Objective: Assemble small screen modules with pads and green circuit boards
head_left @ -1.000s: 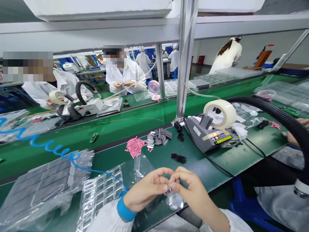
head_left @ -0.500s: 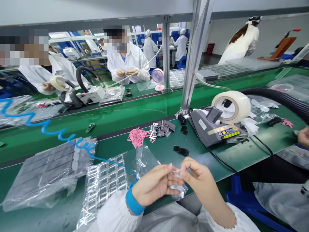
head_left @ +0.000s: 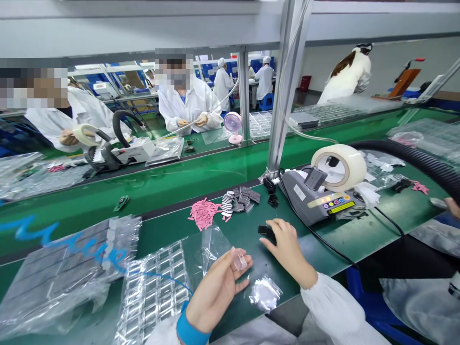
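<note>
Left hand (head_left: 219, 287) sits palm-up near the table's front edge. Its thumb and fingers are pinched narrow on a small clear plastic piece (head_left: 240, 261), which pokes up just past the fingertips.

Right hand (head_left: 286, 247) is out over the green mat (head_left: 338, 239), with its fingertips down on a small black part (head_left: 265, 231) lying flat on the mat. I honestly can't tell if that part is gripped or only touched, because the fingers cover its right end.

Near the front edge, below and between the two hands, there's a crumpled scrap of clear film (head_left: 265, 292). Just left of the left hand is a clear plastic bag (head_left: 213, 244). Beside that is a clear blister tray (head_left: 158, 282) with rows of compartments. A blue wrist strap (head_left: 189, 330) is on the left wrist.

Further back on the mat there's a pile of pink strips (head_left: 203, 213), and a heap of small striped grey pieces (head_left: 240, 200) just beside it.

A tape dispenser (head_left: 319, 203) carrying a big tape roll (head_left: 339, 167) stands near the right hand, on its far right side. A black corrugated hose (head_left: 413, 160) curves in behind it.

Across the green conveyor belt (head_left: 179, 184), other people in white coats are working at their own stations.
</note>
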Demonstrator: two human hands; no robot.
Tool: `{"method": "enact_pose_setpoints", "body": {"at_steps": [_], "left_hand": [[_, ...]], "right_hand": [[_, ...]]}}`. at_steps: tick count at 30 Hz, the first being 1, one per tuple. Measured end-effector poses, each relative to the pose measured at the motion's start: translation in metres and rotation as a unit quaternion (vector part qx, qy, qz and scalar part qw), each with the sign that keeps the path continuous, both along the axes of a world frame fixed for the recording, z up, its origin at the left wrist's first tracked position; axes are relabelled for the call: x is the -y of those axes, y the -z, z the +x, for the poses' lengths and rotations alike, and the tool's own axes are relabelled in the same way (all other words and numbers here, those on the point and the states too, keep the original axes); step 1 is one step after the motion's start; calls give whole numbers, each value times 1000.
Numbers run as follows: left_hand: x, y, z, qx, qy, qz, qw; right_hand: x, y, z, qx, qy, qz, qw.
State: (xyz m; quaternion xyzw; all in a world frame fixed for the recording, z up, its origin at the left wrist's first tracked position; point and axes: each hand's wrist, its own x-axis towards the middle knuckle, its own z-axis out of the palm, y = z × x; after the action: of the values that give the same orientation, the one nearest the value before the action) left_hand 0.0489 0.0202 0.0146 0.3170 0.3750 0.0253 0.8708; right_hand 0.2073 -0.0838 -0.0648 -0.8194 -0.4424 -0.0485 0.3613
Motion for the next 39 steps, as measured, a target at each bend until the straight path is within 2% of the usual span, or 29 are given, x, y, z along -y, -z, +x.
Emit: {"method": "enact_pose_setpoints", "body": {"at_steps": [3, 7, 10, 14, 16, 18, 21, 23, 25, 28, 30, 34, 36, 39], "left_hand": [[-5, -4, -9, -14, 9, 17, 1000], [-7, -14, -14, -25, 19, 71, 997], [-7, -18, -14, -25, 26, 101, 994], [-3, -19, -1, -23, 43, 129, 990], [2, -22, 15, -14, 57, 135, 989], [11, -29, 38, -4, 83, 131, 988], [36, -40, 80, 9, 148, 105, 983], [61, -42, 110, 9, 196, 82, 977], [93, -36, 140, 2, 242, 60, 968], [152, -12, 180, -20, 294, 40, 955], [193, 10, 202, -35, 310, 36, 949], [259, 50, 233, -74, 320, 22, 944], [278, 65, 241, -85, 304, 16, 949], [293, 81, 250, -95, 270, -8, 958]], "right_hand": [[-21, 15, 14, -3, 11, -74, 997], [-34, 17, 17, -24, -17, -116, 993], [-35, 10, 20, -51, -39, -101, 993], [-29, -4, 28, -97, -69, -28, 993], [-17, -9, 33, -127, -82, 21, 988], [5, -11, 37, -168, -79, 78, 980], [62, 1, 42, -250, -28, 180, 951], [111, 19, 46, -318, 39, 253, 913], [162, 39, 53, -390, 126, 326, 852], [229, 64, 70, -484, 235, 418, 732], [260, 73, 82, -529, 267, 460, 661], [289, 78, 98, -589, 267, 518, 560], [297, 81, 101, -604, 264, 541, 522], [308, 91, 97, -612, 279, 569, 474]]}}
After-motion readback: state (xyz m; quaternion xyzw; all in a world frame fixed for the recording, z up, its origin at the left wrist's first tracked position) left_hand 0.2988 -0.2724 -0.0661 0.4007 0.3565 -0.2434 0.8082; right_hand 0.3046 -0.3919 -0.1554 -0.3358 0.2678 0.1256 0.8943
